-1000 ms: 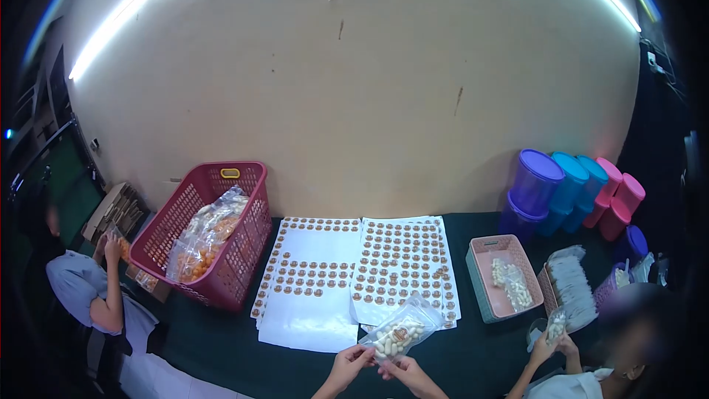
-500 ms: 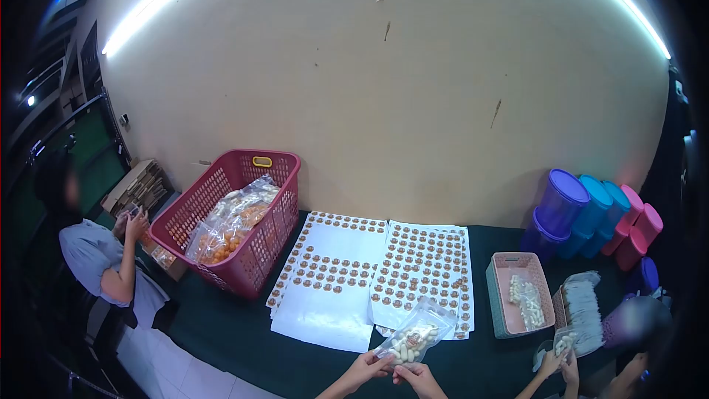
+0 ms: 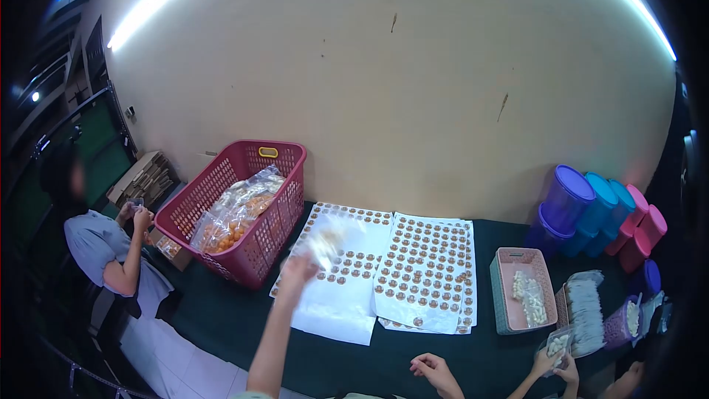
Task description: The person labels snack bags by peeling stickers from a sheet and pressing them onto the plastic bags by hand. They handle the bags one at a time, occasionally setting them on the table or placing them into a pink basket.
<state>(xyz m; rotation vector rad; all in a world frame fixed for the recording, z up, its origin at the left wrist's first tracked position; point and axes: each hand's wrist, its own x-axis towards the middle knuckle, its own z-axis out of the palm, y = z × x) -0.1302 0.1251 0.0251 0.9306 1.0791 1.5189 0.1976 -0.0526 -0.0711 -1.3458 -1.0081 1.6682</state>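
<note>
A clear bag (image 3: 325, 246), all blurry, is up over the left part of the sticker sheets (image 3: 425, 273). The left hand (image 3: 301, 270) has its fingers closed on the bag. The right hand (image 3: 436, 373) is on the near side of the sheets, fingers softly bent and a bit apart. Left of the sheets, a big red basket (image 3: 281, 222) stands on the dark desk (image 3: 354, 362). Right of the sheets is a small pink basket (image 3: 509, 270)

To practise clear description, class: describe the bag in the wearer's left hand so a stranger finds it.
Find the big maroon basket, then the white sheets to its right. Over them, the wearer's left hand holds the bag, pale and blurred: the only bag over the sheets.
</note>
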